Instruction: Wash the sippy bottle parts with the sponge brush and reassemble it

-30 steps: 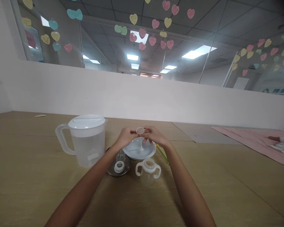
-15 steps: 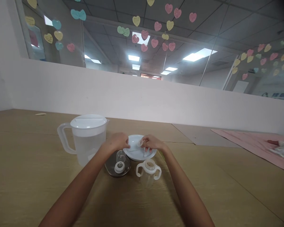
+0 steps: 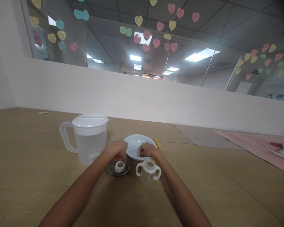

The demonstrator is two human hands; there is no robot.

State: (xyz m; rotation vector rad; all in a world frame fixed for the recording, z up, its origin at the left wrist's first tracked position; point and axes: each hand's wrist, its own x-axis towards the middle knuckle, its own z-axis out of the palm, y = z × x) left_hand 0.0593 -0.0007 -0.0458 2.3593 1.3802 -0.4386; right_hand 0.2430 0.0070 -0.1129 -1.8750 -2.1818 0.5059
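Tray holds bottle nipple; left hand above, right hand at plate, grips unclear.

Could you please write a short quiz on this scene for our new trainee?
1. Multiple choice: Where is the right hand?
A) At the pink cloth
B) At the white plate
C) At the wall window
2. True or false: The two-handled bottle stands upright with its mouth uncovered.
3. Fill in the blank: The handle of the lidded pitcher points toward the ____ side of the picture.

Key: 1. B; 2. true; 3. left
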